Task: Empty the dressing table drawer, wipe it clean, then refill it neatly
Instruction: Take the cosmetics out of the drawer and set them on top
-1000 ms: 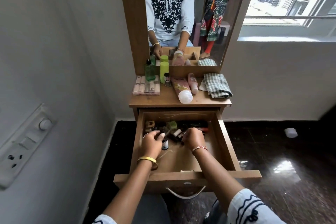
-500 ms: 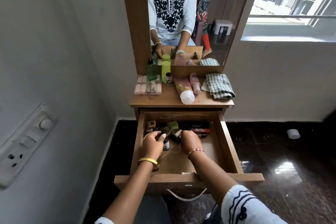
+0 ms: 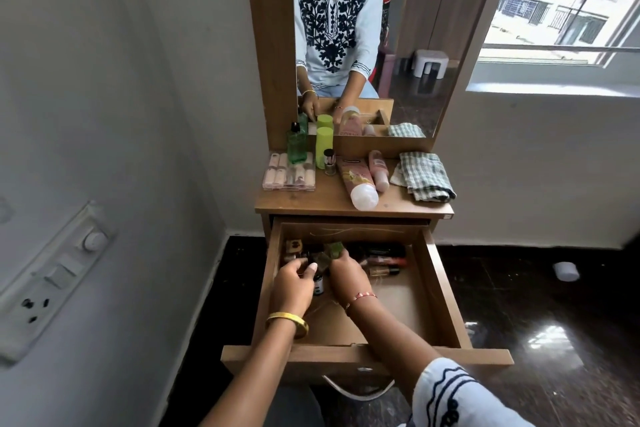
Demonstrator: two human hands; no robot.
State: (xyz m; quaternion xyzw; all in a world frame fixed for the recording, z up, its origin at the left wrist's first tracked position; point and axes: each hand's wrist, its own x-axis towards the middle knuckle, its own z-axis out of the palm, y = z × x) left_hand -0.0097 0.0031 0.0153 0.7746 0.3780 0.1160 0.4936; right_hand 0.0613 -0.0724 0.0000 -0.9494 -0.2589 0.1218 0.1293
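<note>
Drawer (image 3: 446, 295) pulled out below the tabletop (image 3: 332, 199); clutter of small bottles (image 3: 377, 258) along its back, 12 o'clock of both hands. Left hand (image 3: 294, 282) curled among the items at the back left, grip unclear. Right hand (image 3: 346, 274) just beside it, fingers curled over a green item (image 3: 334, 248), apparently holding it. On the tabletop: green bottles (image 3: 298, 146), pink tube (image 3: 356, 180), checked cloth (image 3: 424, 175) at 2 o'clock. Mirror (image 3: 363, 28) behind; dark glossy floor (image 3: 536, 305); window (image 3: 568, 0) right. Forearms reach in from 6 o'clock, wrists bent down.
</note>
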